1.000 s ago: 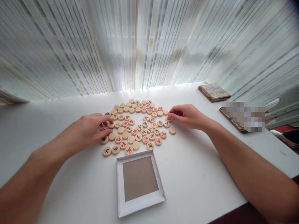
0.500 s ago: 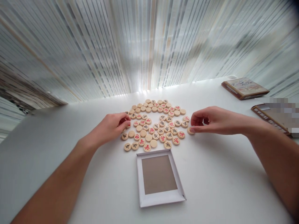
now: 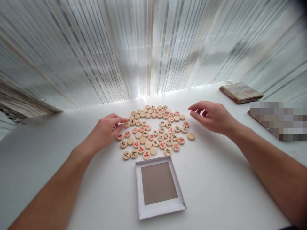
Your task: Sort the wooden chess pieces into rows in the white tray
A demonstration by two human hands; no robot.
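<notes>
Several round wooden chess pieces (image 3: 153, 131) with red or black characters lie in a cluster on the white table (image 3: 216, 185). My left hand (image 3: 105, 131) rests at the cluster's left edge, its fingertips touching a piece there (image 3: 126, 124). My right hand (image 3: 211, 117) hovers at the right side with fingers apart and holds nothing. One blank piece (image 3: 191, 136) lies alone just below it. A shallow white cardboard tray (image 3: 158, 187) with a brown bottom lies in front of the pieces.
A brown flat box (image 3: 240, 92) lies at the far right of the table, and another brown item (image 3: 254, 115), partly blurred out, is beside it. A striped curtain (image 3: 153, 48) hangs behind the table's far edge.
My right hand has let go of the lone blank piece and lifted up and back with fingers spread. My left hand stays at the cluster's left edge. The view has shifted slightly.
</notes>
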